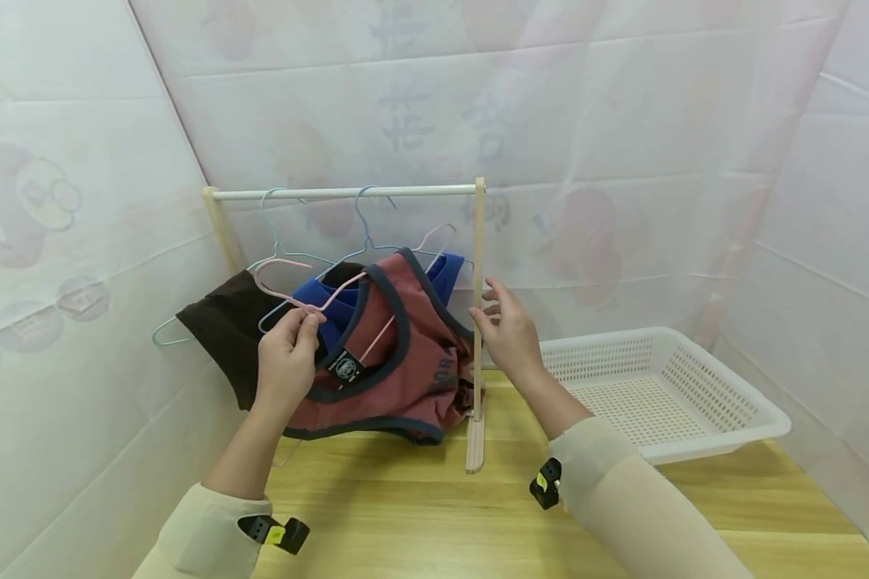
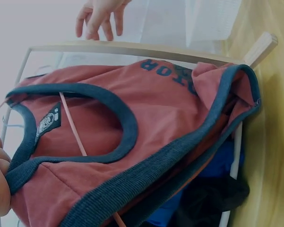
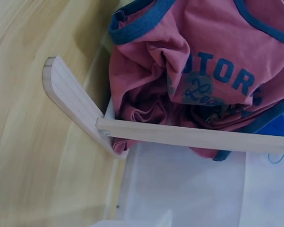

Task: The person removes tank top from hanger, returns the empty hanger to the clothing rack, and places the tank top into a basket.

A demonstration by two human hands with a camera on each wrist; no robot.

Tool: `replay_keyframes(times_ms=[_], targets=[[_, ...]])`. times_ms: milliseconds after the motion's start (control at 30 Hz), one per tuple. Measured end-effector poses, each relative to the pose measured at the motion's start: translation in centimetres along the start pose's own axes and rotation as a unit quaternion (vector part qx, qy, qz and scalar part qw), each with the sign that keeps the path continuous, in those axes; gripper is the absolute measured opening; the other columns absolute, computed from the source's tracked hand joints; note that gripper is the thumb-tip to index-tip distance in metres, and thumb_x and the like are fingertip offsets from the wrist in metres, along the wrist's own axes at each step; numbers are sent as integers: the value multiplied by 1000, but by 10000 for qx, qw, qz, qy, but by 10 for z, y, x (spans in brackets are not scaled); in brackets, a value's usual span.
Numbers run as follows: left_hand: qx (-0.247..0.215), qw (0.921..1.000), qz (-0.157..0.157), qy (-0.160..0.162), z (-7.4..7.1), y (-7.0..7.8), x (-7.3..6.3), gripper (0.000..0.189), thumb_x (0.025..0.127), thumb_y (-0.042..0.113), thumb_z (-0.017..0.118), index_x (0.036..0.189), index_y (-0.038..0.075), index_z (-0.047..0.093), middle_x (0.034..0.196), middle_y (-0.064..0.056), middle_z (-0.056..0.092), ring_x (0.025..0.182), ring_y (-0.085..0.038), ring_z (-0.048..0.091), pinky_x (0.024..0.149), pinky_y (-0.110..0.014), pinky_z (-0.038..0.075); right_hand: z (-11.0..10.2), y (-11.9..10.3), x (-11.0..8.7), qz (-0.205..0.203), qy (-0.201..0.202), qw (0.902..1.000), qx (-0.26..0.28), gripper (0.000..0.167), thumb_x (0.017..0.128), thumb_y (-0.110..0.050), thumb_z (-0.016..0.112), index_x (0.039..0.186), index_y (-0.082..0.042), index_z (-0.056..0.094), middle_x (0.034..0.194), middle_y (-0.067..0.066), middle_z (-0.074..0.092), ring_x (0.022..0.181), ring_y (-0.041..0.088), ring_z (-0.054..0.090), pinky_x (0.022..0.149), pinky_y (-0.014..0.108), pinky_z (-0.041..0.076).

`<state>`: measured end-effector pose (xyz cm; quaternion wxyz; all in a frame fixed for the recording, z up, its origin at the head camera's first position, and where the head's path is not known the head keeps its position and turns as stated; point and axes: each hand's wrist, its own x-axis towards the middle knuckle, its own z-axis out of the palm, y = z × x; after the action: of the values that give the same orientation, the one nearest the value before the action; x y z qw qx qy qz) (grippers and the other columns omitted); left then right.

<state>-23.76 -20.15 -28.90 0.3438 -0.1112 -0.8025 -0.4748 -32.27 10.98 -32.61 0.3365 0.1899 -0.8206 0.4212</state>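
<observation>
My left hand [image 1: 290, 350] pinches a pink hanger [image 1: 343, 287] just below its hook. On that hanger is a sleeveless red top [image 1: 420, 346] with dark blue trim, tilted, in front of the rack; its hook is off the rail. My right hand [image 1: 507, 334] is beside the rack's right wooden post [image 1: 479, 322], fingers loosely bent and holding nothing; whether it touches the post I cannot tell. Behind the red top, a blue garment [image 1: 445, 273] and a dark brown garment [image 1: 224, 322] hang on light blue hangers. The right wrist view shows lettering on the red top [image 3: 217, 71].
The rack's white rail [image 1: 420, 191] runs across the back. A white perforated basket [image 1: 760, 410] stands at the right on the wooden table [image 1: 405, 515]. The post's wooden foot [image 1: 475, 454] points toward me. Printed white sheets [image 1: 623, 161] surround the table.
</observation>
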Motion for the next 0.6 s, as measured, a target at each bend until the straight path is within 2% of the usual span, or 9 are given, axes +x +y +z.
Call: replay_keyframes(times_ms=[100,267,400,600], targets=[[-143,9998,-6,98,-2,8,-4,23,104,13,47,104,-2,64,65,-4,41,54,-10,37,46,-24,30,0,-2,-2,-118,194,9997,-94,55,97,-28,63,145,-9,43,123,11,60,101,28,65,85,39,56],[-472,9986,187,180,-6,27,-11,20,102,3,47,100,-11,62,61,1,39,51,-7,34,45,-25,28,-1,-7,-4,-344,452,9983,-108,53,97,-28,63,144,-9,45,120,12,61,100,31,64,85,40,56],[-666,9974,218,171,-6,21,-12,20,102,4,49,99,-9,63,61,3,40,53,-7,36,46,-25,28,-1,-10,-5,-713,749,9945,-138,50,97,-26,64,141,-7,48,117,13,60,99,30,64,85,41,56],[-834,9955,352,269,-5,16,-13,18,101,3,51,97,-10,63,59,6,41,53,-6,37,47,-25,29,-2,-16,-6,-1387,1196,9826,-302,49,93,-20,69,136,-3,52,116,17,58,103,33,61,85,45,54]])
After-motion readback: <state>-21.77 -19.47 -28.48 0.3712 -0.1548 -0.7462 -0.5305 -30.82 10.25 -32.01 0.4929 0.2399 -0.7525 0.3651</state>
